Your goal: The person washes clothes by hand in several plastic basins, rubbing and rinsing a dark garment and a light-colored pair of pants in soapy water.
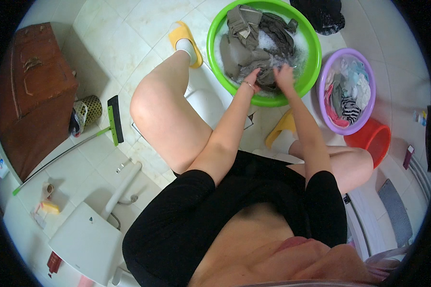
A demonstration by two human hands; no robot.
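A bright green basin [312,71] holds soapy water and soaked dark grey clothes. My left hand [252,80] is at the basin's near side, its fingers closed on a wet dark grey garment [266,79]. Just to the right, my right hand [285,77] grips the same garment, slightly blurred and with its fingertips partly hidden. A lighter grey-brown garment [244,21] with seams lies bunched at the far side of the basin. White suds [299,48] float around the cloth. The garment's kind cannot be made out.
Right of the green basin stand a purple basin [323,95] of mixed clothes and a red bucket [376,141]. A black bag [323,16] lies beyond. Leftward are a floor squeegee [114,119], a woven bin [91,110] and a brown cabinet [38,86]. My feet wear yellow slippers [179,33].
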